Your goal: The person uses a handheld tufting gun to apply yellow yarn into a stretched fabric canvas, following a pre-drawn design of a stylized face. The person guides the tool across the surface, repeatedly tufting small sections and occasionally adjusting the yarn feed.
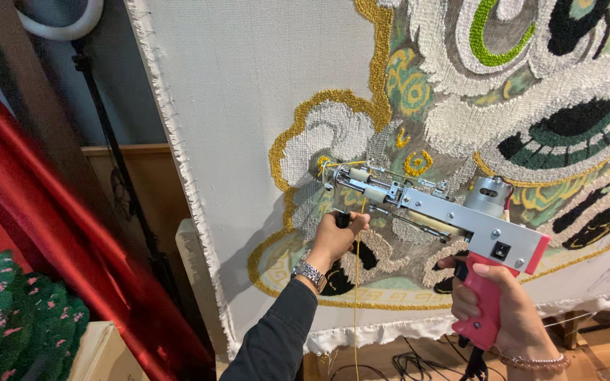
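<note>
A tufting gun with a silver metal body and pink handle points left at a stretched white backing cloth. My right hand grips the pink handle at the lower right. My left hand, with a metal watch on its wrist, holds the gun's black front grip under the needle end. The needle tip touches the cloth beside a white and gold tufted swirl. A yellow yarn hangs down from the gun.
The cloth carries a large tufted design in white, gold, green and black. A red drape hangs at left, with a green and pink tufted piece below. A dark stand and black cables lie near the floor.
</note>
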